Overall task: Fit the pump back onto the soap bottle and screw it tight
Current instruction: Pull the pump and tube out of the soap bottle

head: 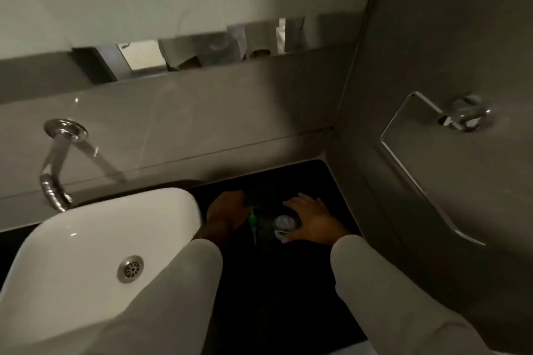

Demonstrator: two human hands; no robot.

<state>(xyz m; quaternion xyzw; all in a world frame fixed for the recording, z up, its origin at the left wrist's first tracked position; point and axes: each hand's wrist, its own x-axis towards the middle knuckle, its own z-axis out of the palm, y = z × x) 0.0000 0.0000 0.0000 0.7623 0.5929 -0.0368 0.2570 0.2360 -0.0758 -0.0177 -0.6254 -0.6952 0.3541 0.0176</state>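
Observation:
On the dark counter (288,282) right of the basin, my right hand (313,220) wraps around a clear soap bottle (284,225), seen from above with its round top showing. My left hand (227,210) is closed on the pump (252,219), whose green part and thin tube hang down just left of the bottle. Pump and bottle are apart, a small gap between them. The light is dim, so the pump head inside my left fingers is hidden.
A white basin (86,245) with a metal drain (130,268) sits at the left, under a chrome wall spout (53,179). A chrome towel ring (418,153) hangs on the right wall. A mirror and shelf run along the back.

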